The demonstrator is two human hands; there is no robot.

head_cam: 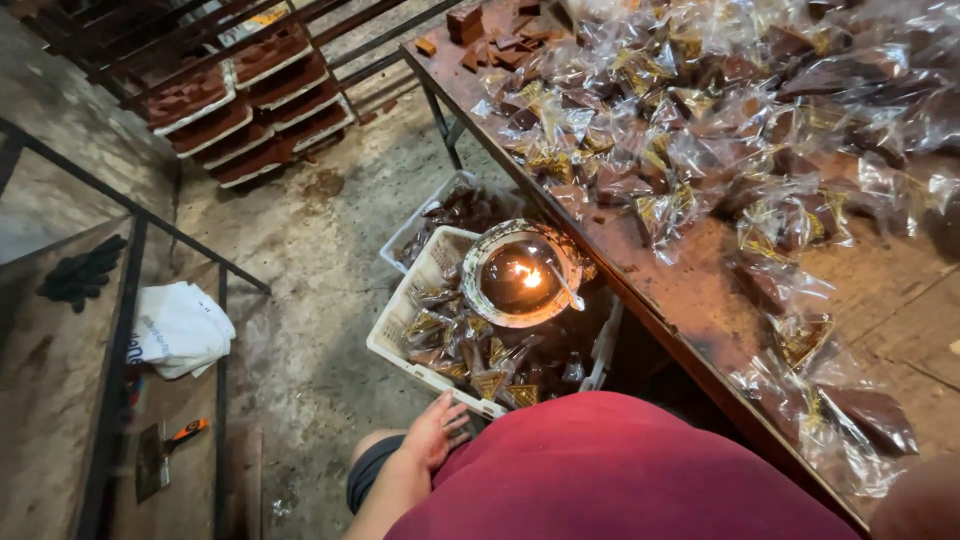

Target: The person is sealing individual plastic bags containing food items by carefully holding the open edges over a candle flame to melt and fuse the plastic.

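My left hand [436, 432] rests low by my knee, fingers spread, holding nothing, just below the near edge of a white plastic crate [392, 345]. The crate holds several clear-wrapped brown pieces with gold labels. On top of it sits a round bowl [520, 277] of dark glossy liquid with a spoon [566, 287] in it. My right hand is out of sight. My red shirt [610, 470] fills the bottom of the view.
A wooden table [700, 290] at right is heaped with wrapped brown pieces [720, 110]; unwrapped brown blocks [490, 35] lie at its far end. Stacked trays [250, 100] stand at back left. A metal rack [130, 300] at left holds a white cloth [180, 328], dark gloves [82, 272] and a scraper [165, 450].
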